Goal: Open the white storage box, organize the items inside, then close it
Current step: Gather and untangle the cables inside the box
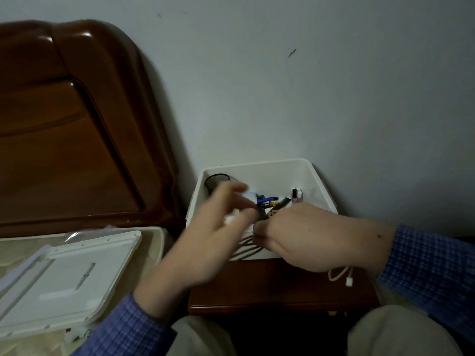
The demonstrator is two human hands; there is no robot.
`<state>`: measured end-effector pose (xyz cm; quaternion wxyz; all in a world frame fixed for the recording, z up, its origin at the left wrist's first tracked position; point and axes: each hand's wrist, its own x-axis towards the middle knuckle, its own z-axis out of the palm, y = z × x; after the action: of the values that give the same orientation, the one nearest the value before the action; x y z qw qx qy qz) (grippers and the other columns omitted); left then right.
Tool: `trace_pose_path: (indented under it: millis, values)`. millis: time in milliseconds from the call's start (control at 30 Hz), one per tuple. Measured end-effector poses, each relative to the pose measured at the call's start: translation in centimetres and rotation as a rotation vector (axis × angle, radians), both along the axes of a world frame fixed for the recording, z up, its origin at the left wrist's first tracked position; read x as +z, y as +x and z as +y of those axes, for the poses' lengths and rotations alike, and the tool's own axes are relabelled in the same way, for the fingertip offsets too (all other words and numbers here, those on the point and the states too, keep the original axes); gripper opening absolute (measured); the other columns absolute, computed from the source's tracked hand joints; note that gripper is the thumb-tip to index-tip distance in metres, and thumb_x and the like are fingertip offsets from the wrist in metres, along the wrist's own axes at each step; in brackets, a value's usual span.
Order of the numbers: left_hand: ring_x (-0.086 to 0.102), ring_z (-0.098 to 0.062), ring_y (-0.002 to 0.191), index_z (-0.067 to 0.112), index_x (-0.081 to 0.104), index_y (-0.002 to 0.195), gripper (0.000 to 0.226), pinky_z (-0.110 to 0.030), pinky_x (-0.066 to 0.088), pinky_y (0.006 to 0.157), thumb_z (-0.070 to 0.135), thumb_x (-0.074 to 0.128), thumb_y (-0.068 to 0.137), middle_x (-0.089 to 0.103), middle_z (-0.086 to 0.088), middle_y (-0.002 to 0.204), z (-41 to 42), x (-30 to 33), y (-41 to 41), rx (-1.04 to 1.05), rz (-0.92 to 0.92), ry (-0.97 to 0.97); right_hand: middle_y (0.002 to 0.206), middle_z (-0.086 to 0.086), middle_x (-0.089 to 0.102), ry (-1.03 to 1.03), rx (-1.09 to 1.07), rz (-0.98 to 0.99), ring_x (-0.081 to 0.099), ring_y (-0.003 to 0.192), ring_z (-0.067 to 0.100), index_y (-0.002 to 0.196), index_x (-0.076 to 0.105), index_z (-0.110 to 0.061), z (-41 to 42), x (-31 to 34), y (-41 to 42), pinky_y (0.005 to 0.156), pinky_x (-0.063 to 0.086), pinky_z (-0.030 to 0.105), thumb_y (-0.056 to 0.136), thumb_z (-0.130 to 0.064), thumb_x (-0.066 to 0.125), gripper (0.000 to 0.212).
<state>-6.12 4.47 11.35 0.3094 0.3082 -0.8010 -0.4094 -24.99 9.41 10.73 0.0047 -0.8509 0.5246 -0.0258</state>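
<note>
The white storage box (259,173) stands open on a brown bedside table, against the wall. Its white lid (66,276) lies on the bed to the left. Inside I see a black mesh cup (214,179), batteries (267,200) and a small clear bottle (297,195). My left hand (205,240), blurred by motion, pinches a small white object (231,218) over the box's front left. My right hand (308,237) grips a bundle of dark cable (246,246) at the box's front edge.
A pale cable with a white plug (341,276) lies on the brown bedside table (270,291) in front of the box. A brown wooden headboard (72,124) rises at the left. My knees (395,330) are close under the table's front edge.
</note>
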Motion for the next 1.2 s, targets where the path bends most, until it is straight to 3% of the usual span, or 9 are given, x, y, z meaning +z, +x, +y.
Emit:
trace_pose_path:
  millis: [100, 200, 367, 500, 633, 833, 1000, 1100, 1200]
  values:
    - [0.070, -0.005, 0.077, 0.033, 0.067, 0.104, 0.050, -0.033, 0.053, 0.071, 0.072, 0.037, 0.091, 0.073, 0.008, 0.090, 1.5, -0.2, -2.1, -0.083, -0.228, 0.279, 0.099, -0.001, 0.066, 0.068, 0.048, 0.163, 0.062, 0.086, 0.019, 0.104, 0.062, -0.022, -0.5, 0.3, 0.0, 0.075, 0.047, 0.032, 0.104, -0.029, 0.038, 0.025]
    - [0.044, 0.000, 0.037, 0.030, 0.061, 0.054, 0.070, -0.029, 0.032, 0.050, 0.071, 0.023, 0.096, 0.051, 0.008, 0.045, 1.4, -1.4, -3.0, 0.024, -0.194, 0.428, 0.086, -0.001, 0.065, 0.099, 0.017, 0.052, 0.061, 0.075, 0.019, 0.091, 0.059, -0.022, -0.2, 1.3, -0.1, 0.077, 0.053, 0.041, 0.102, -0.034, 0.038, 0.027]
    - [0.034, -0.010, 0.038, 0.017, 0.058, 0.058, 0.065, -0.020, 0.029, 0.039, 0.057, 0.031, 0.102, 0.040, 0.009, 0.046, 0.2, -2.8, -1.8, -0.070, -0.192, 0.621, 0.079, -0.007, 0.062, 0.298, -0.125, -0.179, 0.058, 0.075, 0.011, 0.082, 0.059, -0.029, 0.0, 2.9, -2.7, 0.075, 0.050, 0.036, 0.102, -0.039, 0.042, 0.029]
    - [0.023, -0.010, 0.043, 0.023, 0.045, 0.065, 0.042, -0.020, 0.023, 0.040, 0.040, 0.043, 0.103, 0.029, 0.003, 0.059, -0.2, -3.5, -0.6, -0.120, 0.050, 0.731, 0.073, -0.013, 0.064, 0.187, -0.222, -0.441, 0.058, 0.069, 0.001, 0.077, 0.060, -0.032, 0.0, 4.2, -6.0, 0.065, 0.044, 0.023, 0.100, -0.034, 0.049, 0.026]
    - [0.014, -0.008, 0.041, 0.023, 0.040, 0.066, 0.038, -0.020, 0.012, 0.038, 0.031, 0.041, 0.103, 0.020, 0.006, 0.057, -1.4, -3.8, -1.2, 0.154, 0.512, 0.839, 0.056, -0.017, 0.056, 0.205, -0.297, -0.738, 0.047, 0.049, -0.001, 0.078, 0.064, -0.029, 0.4, 2.5, -7.3, 0.051, 0.039, 0.021, 0.100, -0.034, 0.051, 0.025]
    - [0.016, -0.008, 0.039, 0.021, 0.042, 0.064, 0.048, -0.022, 0.018, 0.036, 0.040, 0.036, 0.107, 0.023, 0.007, 0.052, -5.7, -1.5, -0.4, 0.409, 1.066, 0.792, 0.073, -0.011, 0.064, 0.467, -0.319, -0.732, 0.061, 0.070, 0.008, 0.079, 0.058, -0.041, 4.2, -6.2, -5.4, 0.075, 0.055, 0.041, 0.105, -0.034, 0.044, 0.030]
    - [0.018, -0.009, 0.037, 0.025, 0.036, 0.056, 0.050, -0.022, 0.019, 0.038, 0.034, 0.051, 0.102, 0.025, 0.008, 0.047, -4.7, -0.5, -3.2, 0.324, 0.881, 0.543, 0.120, -0.012, 0.065, 0.549, -0.368, -0.669, 0.063, 0.112, 0.011, 0.115, 0.056, -0.042, 3.2, -8.8, -4.3, 0.104, 0.048, 0.041, 0.090, -0.030, 0.061, 0.028]
    - [0.023, -0.010, 0.033, 0.025, 0.039, 0.047, 0.048, -0.017, 0.024, 0.040, 0.027, 0.065, 0.087, 0.029, 0.008, 0.040, -3.1, -0.7, -5.3, 0.284, 0.740, 0.399, 0.139, -0.024, 0.050, 0.374, -0.318, -1.020, 0.043, 0.133, -0.008, 0.131, 0.041, -0.047, 1.7, -5.9, -2.5, 0.117, 0.034, 0.028, 0.072, -0.034, 0.065, 0.065]
    - [0.024, -0.010, 0.032, 0.025, 0.040, 0.044, 0.042, -0.015, 0.029, 0.040, 0.014, 0.060, 0.079, 0.030, 0.008, 0.039, -2.0, -0.6, -6.3, 0.224, 0.716, 0.386, 0.128, -0.011, 0.066, 0.300, -0.210, -1.305, 0.057, 0.126, 0.002, 0.132, 0.050, -0.037, 0.7, -2.8, -1.0, 0.109, 0.043, 0.026, 0.071, -0.035, 0.063, 0.063]
